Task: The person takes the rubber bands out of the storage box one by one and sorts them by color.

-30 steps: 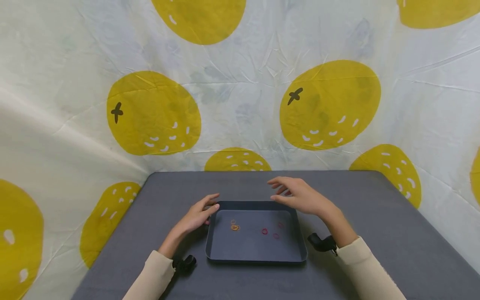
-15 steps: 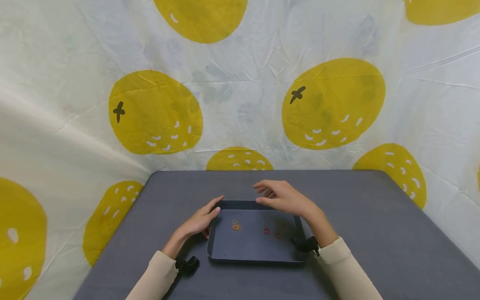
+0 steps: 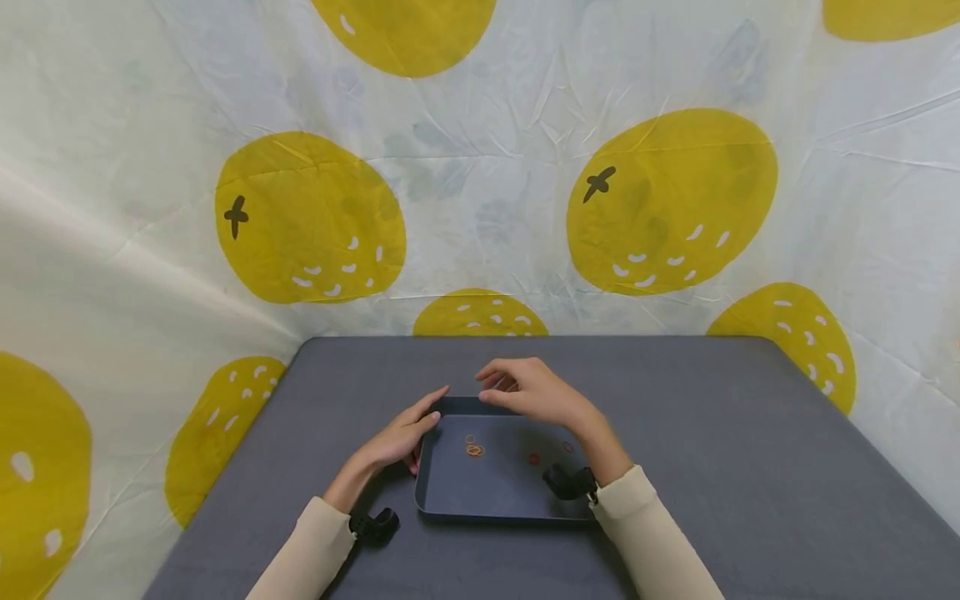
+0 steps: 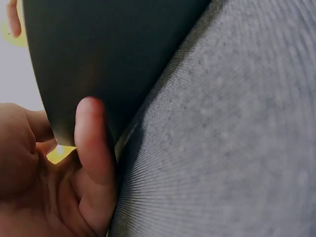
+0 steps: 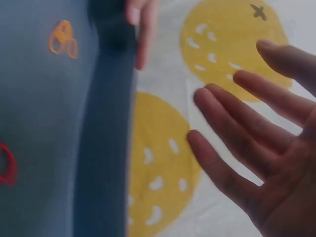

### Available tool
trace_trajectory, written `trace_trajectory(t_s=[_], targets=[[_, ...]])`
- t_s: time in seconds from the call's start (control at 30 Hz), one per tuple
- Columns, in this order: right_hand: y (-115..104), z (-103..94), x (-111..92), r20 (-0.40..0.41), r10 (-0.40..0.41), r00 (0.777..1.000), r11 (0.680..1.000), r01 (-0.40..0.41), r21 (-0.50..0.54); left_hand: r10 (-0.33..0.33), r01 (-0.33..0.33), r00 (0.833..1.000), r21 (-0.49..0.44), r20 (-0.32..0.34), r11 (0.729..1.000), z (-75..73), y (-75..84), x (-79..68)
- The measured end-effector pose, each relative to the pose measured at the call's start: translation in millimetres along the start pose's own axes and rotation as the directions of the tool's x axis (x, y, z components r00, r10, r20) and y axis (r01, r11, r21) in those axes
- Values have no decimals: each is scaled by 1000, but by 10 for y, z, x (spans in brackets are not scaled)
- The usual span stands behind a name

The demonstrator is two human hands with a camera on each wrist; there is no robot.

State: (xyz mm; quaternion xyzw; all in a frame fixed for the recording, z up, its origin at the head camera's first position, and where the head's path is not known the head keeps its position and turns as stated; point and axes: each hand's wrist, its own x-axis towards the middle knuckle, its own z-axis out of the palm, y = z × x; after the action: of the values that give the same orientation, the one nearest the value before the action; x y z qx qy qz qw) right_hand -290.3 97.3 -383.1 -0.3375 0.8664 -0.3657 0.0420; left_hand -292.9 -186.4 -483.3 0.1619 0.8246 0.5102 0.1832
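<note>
A dark grey rectangular tray lies on the table. My left hand holds its far left corner, thumb at the rim and a fingertip against the outer wall in the left wrist view. A small cluster of orange rubber bands lies left of the middle inside the tray, and red rubber bands lie to the right, partly hidden by my right arm. Above the tray's far edge hovers my right hand. Its fingers are loosely bent and spread, with nothing between them in the right wrist view.
The grey table extends around the tray on all sides. Behind it hangs a pale curtain printed with large yellow fruit. A black wrist camera on my right arm hangs over the tray's right part.
My right hand has moved left from the tray's far right corner and now hovers over its far edge. The left hand stays at the corner, and the bands keep their places.
</note>
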Motion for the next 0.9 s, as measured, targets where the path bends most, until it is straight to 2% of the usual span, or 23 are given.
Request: trace_trajectory(t_s=[0.13, 0.27, 0.6, 0.9], targets=[[23, 152, 87, -26, -2, 1000, 1000, 1, -27, 10, -10, 1000, 8, -22, 1000, -10, -20, 16], [97, 268, 162, -18, 5, 1000, 999, -6, -38, 13, -12, 999, 11, -36, 1000, -9, -33, 31], [321, 458, 232, 91, 21, 996, 997, -14, -78, 21, -20, 999, 43, -34, 999, 0, -55, 48], [395, 524, 227, 198, 75, 977, 995, -61, -74, 27, -26, 999, 39, -37, 999, -9, -83, 48]])
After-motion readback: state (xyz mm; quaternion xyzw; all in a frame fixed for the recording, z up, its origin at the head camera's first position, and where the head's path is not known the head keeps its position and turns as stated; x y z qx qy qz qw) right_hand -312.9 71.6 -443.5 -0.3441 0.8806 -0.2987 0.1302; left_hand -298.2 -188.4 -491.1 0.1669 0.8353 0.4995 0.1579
